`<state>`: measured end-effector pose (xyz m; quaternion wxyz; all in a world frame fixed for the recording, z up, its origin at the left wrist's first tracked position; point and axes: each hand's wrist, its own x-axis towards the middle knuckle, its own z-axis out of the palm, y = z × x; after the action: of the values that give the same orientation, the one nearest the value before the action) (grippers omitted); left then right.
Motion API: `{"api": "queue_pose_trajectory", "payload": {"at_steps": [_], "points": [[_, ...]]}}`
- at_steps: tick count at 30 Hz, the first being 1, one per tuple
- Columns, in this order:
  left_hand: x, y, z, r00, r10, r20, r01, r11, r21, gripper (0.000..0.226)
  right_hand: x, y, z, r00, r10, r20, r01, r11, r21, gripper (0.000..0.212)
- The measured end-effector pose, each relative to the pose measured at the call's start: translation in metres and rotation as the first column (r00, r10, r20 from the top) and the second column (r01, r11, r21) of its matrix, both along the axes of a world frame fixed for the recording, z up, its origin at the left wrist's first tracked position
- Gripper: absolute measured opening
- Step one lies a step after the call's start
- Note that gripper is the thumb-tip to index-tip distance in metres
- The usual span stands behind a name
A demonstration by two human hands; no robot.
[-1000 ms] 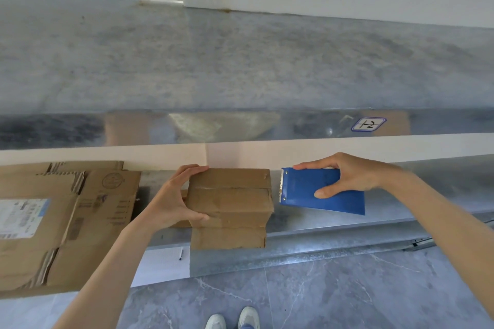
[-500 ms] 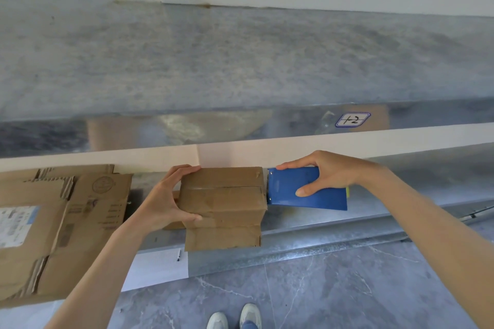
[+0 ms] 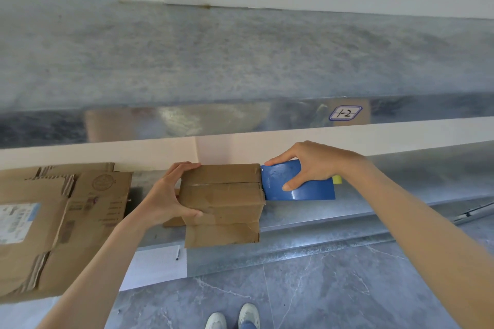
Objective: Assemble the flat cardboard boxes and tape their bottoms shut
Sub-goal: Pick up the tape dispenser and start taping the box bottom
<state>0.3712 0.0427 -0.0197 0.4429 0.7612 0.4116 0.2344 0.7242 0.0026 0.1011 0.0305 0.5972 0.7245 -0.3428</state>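
A small brown cardboard box (image 3: 222, 195) stands on the metal shelf (image 3: 401, 195) with its folded flaps facing up and a centre seam running across. One flap hangs down over the shelf's front edge. My left hand (image 3: 171, 195) grips the box's left side, fingers over the top and thumb on the front. A blue tape dispenser (image 3: 299, 187) is in the grip of my right hand (image 3: 312, 165). Its toothed end touches the box's right edge at the seam. A bit of yellow shows at the dispenser's right end.
Flattened cardboard boxes (image 3: 53, 221) lie stacked at the left of the shelf, one with a white label. A tag (image 3: 345, 113) marked 1-2 sits on the upper metal ledge. A white paper (image 3: 157, 264) hangs below the shelf. My shoes (image 3: 232, 318) stand on grey floor tiles.
My right hand has carried the blue tape dispenser leftward from a gap beside the box until its toothed end meets the box's right edge. My left hand keeps its grip on the box.
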Motion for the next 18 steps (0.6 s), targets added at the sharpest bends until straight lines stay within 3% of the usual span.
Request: {"api": "queue_pose_trajectory", "payload": {"at_steps": [6, 14, 18], "points": [[0.002, 0.001, 0.001, 1.0, -0.006, -0.027, 0.006, 1.0, 0.009, 0.102, -0.008, -0.019, -0.007, 0.99, -0.063, 0.127, 0.047, 0.991, 0.123, 0.066], [0.003, -0.001, 0.005, 1.0, -0.006, -0.027, 0.006, 1.0, 0.01, 0.101, -0.012, -0.019, -0.011, 0.991, -0.078, 0.105, 0.069, 0.994, 0.088, 0.067], [0.003, -0.003, 0.006, 0.999, -0.002, -0.035, 0.002, 1.0, 0.015, 0.102, -0.014, -0.018, -0.03, 0.98, -0.09, 0.176, 0.068, 0.989, 0.128, 0.072]]}}
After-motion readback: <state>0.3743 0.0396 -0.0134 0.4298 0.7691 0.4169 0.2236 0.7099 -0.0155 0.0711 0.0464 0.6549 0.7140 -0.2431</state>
